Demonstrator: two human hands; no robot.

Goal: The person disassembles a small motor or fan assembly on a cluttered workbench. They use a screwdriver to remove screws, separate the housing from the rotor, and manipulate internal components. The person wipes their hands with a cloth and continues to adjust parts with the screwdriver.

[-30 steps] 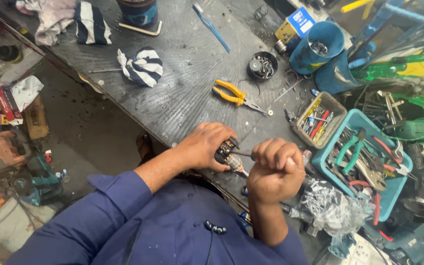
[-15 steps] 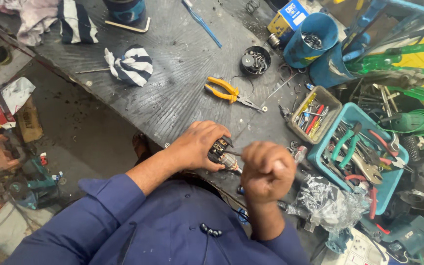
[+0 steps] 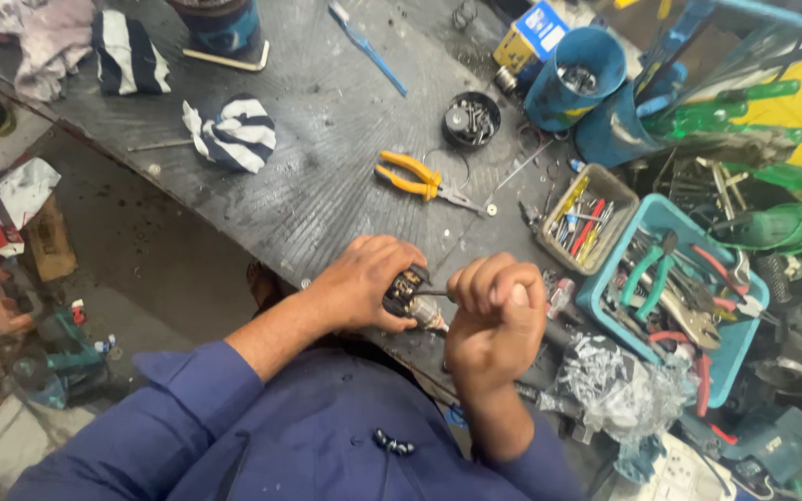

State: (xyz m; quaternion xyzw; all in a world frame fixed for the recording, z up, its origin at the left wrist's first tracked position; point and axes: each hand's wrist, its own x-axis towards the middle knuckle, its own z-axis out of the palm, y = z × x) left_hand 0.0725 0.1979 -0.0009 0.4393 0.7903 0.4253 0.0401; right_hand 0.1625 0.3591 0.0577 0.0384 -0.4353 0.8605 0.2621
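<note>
Both hands meet at the near edge of the workbench (image 3: 262, 176). I see my left hand (image 3: 364, 283) wrapped around a small black part (image 3: 407, 295) with a brass end, fingers closed on its body. My right hand (image 3: 494, 311) is fisted around a thin tool whose shaft runs into the part; its handle is hidden. I judge the part light, rigid, a bit slippery, best pinched by its black body. Farther out lie yellow pliers (image 3: 420, 181), a striped rag (image 3: 234, 134) and a teal tray (image 3: 605, 288) of tools.
</note>
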